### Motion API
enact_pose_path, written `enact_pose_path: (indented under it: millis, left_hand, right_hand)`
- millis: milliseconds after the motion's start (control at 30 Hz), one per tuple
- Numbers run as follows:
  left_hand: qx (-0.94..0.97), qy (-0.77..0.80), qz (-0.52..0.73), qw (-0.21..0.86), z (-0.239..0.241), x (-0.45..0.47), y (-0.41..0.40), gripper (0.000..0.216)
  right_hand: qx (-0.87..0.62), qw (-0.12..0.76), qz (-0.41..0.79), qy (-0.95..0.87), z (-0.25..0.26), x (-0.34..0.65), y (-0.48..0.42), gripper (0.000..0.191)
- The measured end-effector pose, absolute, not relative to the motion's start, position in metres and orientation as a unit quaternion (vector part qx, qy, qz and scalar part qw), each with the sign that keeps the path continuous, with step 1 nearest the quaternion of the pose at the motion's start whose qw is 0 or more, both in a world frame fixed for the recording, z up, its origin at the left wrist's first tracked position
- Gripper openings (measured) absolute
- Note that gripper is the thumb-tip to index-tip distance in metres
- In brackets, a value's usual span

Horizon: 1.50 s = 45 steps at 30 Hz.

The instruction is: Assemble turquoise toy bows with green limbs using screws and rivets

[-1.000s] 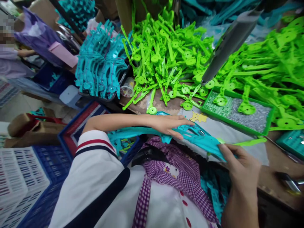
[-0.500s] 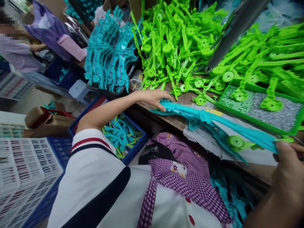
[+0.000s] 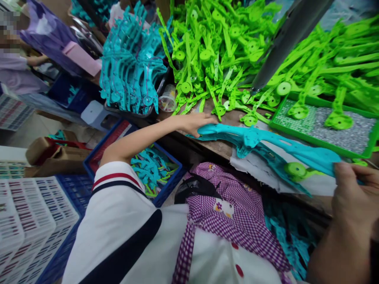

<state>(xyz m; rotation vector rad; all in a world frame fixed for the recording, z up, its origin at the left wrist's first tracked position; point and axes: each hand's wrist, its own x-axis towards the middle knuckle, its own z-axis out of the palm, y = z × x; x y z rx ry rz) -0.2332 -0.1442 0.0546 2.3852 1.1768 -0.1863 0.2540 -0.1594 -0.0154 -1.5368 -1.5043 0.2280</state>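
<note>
A long teal plastic shell [image 3: 266, 138] stretches between my two hands at the front edge of the bench. My left hand [image 3: 197, 123] grips its left end, fingers over the top and thumb below. The thumb and fingers of my right hand [image 3: 353, 189] pinch its right end. Beneath it lies a second teal plastic shell [image 3: 275, 163], joining or touching the first near my left hand and parted from it toward the right. A round-ended green plastic part [image 3: 297, 170] sticks out between the two, its far end partly hidden behind the upper shell.
Green plastic parts [image 3: 213, 51] are heaped at the back, with a dark metal post [image 3: 284, 51] among them. A green tray [image 3: 322, 148] stands at right. Teal shells [image 3: 127, 75] stack at left above a blue crate [image 3: 161, 193]. A person [image 3: 20, 73] works far left.
The upper teal shell has turned, showing more of its broad side. My right hand has shifted slightly left and up, still pinching the end. My left hand keeps its hold.
</note>
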Motion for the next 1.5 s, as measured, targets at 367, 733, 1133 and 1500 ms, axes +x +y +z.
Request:
enact_pose_path:
  millis: [367, 733, 1133, 1500]
  left_hand:
    - [0.866, 0.450, -0.080, 0.201, 0.028, -0.237, -0.161, 0.083]
    - [0.863, 0.445, -0.100, 0.218, 0.032, -0.228, -0.150, 0.079]
    - [0.851, 0.466, -0.091, 0.226, 0.034, -0.233, -0.154, 0.074]
    - [0.833, 0.449, -0.051, 0.321, 0.041, -0.256, -0.150, 0.100]
  right_hand:
    - [-0.620, 0.441, 0.117, -0.639, -0.008, 0.244, -0.182, 0.031]
    - [-0.660, 0.393, 0.144, -0.624, -0.008, 0.248, -0.195, 0.038]
    - [-0.644, 0.393, 0.151, -0.639, 0.013, 0.241, -0.178, 0.033]
    - [-0.649, 0.426, 0.102, -0.622, 0.000, 0.234, -0.169, 0.040]
